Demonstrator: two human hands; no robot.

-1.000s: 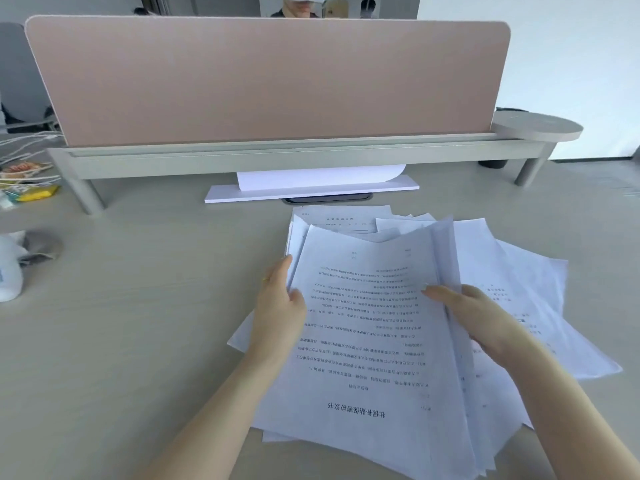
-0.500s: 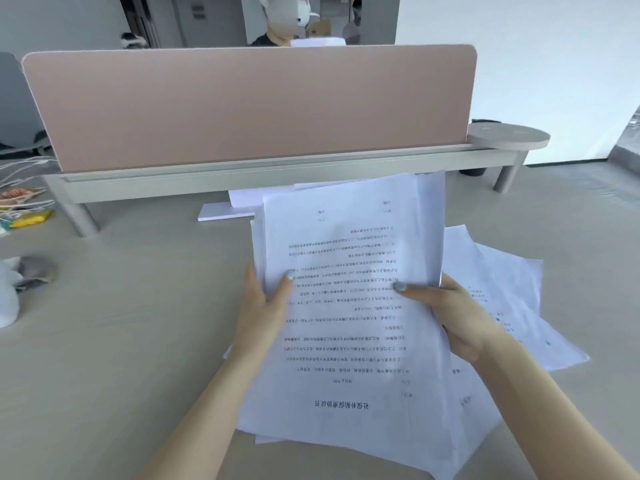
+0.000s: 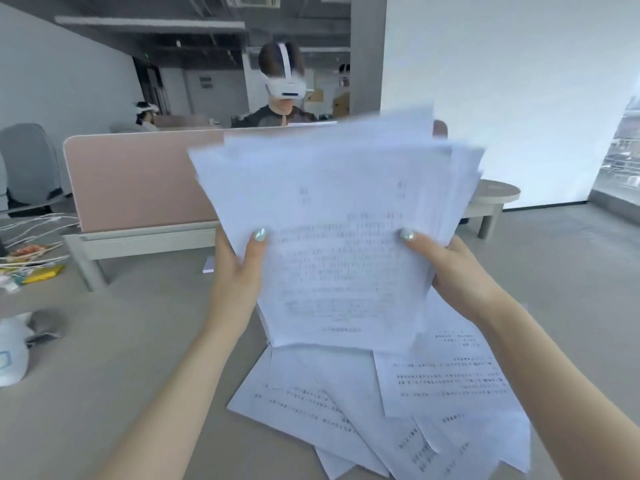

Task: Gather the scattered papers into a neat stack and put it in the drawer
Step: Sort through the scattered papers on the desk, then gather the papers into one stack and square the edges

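Between both grips [image 3: 334,254], raised papers [image 3: 332,220]

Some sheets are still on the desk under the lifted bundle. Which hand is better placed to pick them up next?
Probably the right hand. The loose sheets on the desk fan out toward its side, below its forearm. The left hand could hold the bundle.
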